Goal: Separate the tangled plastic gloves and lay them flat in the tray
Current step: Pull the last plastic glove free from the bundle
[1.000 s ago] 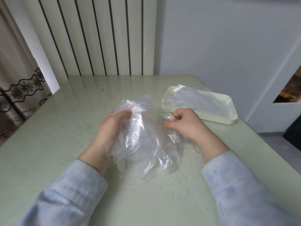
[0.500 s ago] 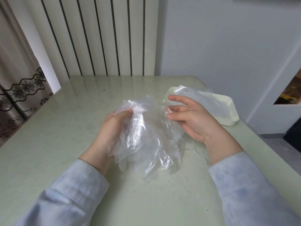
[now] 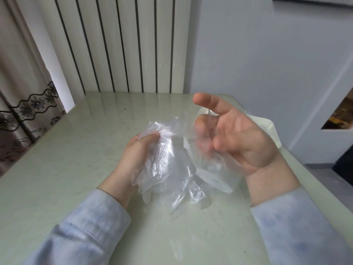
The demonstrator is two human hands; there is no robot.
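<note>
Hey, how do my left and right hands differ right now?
The left hand grips the bunch of gloves, its back to the camera; the right hand shows its palm, index finger straight, other fingers curled behind film. The left hand sits lower, the right hand higher. Both touch plastic and come from pale blue sleeves.

Clear gloves [image 3: 168, 165], cream tray [image 3: 271, 129], pale-green table [image 3: 76, 159] — black-striped white radiator [image 3: 122, 44], floral-bordered curtain [image 3: 28, 104]
</note>
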